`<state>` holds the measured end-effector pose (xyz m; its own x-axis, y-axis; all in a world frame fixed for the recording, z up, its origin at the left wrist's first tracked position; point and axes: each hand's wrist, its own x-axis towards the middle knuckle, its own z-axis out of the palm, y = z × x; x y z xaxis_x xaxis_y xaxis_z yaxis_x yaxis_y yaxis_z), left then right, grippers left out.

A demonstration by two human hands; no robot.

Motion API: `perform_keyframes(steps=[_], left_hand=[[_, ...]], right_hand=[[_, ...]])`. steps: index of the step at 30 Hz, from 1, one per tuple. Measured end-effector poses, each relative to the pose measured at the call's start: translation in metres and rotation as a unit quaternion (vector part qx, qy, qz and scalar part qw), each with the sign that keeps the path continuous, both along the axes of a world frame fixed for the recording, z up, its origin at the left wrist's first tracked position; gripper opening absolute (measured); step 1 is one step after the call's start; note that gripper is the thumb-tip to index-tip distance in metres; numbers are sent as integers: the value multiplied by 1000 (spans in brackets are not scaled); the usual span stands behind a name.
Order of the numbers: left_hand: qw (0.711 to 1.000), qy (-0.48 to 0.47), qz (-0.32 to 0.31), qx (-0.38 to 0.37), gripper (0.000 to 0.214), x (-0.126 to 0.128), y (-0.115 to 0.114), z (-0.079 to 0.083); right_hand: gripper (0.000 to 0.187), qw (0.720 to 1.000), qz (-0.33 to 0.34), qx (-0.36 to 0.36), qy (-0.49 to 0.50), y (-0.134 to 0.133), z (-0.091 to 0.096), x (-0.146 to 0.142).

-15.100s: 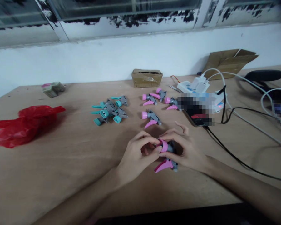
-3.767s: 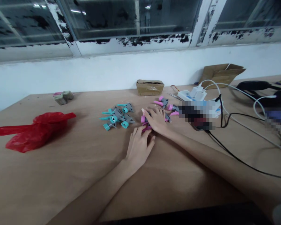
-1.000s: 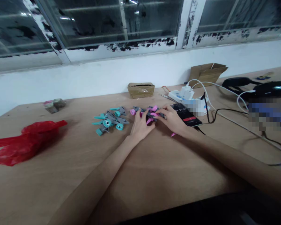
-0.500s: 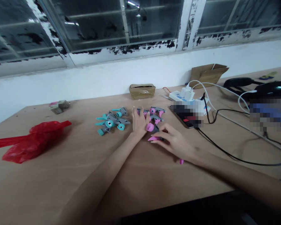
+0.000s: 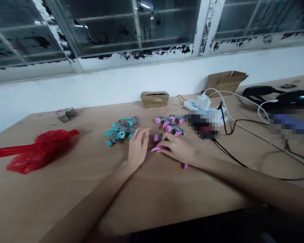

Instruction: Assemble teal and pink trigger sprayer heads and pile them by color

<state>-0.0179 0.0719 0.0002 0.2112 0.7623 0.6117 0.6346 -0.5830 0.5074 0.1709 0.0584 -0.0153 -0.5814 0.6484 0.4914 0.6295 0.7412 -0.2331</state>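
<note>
Currently R hand (image 5: pixel 177 147) has its fingers pinched on a pink-grey spray head (image 5: pixel 158 148) (can't tell if it touches the surface (image 5: pixel 152 199)), nr three other pink heads (image 5: pixel 176 128). L hand (image 5: pixel 138 147), fingers extended w/ nothing visible in them, is just beside the teal-grey heads (image 5: pixel 121 127).

White wall (image 5: pixel 103 86), dark windows (image 5: pixel 111 27) above, peeling frame (image 5: pixel 96 63); brown table (image 5: pixel 35 199) against wall.

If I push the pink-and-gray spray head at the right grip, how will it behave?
The spray head is probably stiff and light, as it looks like molded plastic. It may pivot rather than roll freely, since its trigger juts out beside the pink collar. The trigger might snag, being slim and protruding.
</note>
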Motion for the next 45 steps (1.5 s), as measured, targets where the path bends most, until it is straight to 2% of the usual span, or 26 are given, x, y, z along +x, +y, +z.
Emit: perform_keyframes(steps=[4,8,11,16,20,22,26,27,28,32,35,37,39,42,45], left_hand=[[999,27,-11,-30,23,-23,-24,0],[992,107,-35,-64,29,-24,-22,-2],[983,163,-45,-66,23,-19,-17,-5],[990,132,-22,-54,19,-21,-17,-5],[997,77,17,-24,18,-23,-24,2],[999,47,21,6,15,-20,-32,6],[996,33,-46,72,11,-10,-55,11],[994,36,-66,78,12,-7,-61,12],[993,39,-85,74,12,-4,-65,12],[988,45,-143,48,13,3,-75,9],[974,45,-217,49,22,3,-77,9],[967,22,-248,57,18,1,-77,12],[972,-8,-225,61,5,-2,-75,16],[990,-18,-136,32,15,-7,-69,20],[992,-20,-118,-43,23,-8,-61,19]], right_hand=[[24,1000,22,15,-6,22,4,-10],[28,999,30,23,16,27,9,-11],[29,998,20,27,45,20,8,-6],[23,998,-5,28,60,9,1,14],[23,995,-47,36,75,-1,7,24],[33,993,-69,40,87,-7,13,22],[85,995,-41,39,83,-19,20,11],[91,995,-35,41,79,-21,20,9],[90,996,-34,44,74,-23,20,8],[67,997,-44,30,58,-30,12,6],[54,997,3,-14,70,-37,6,3],[44,995,31,-42,84,-40,2,1],[34,994,33,-47,93,-42,1,0],[28,995,9,-5,97,-44,0,1],[27,996,-3,15,86,-44,1,4]])
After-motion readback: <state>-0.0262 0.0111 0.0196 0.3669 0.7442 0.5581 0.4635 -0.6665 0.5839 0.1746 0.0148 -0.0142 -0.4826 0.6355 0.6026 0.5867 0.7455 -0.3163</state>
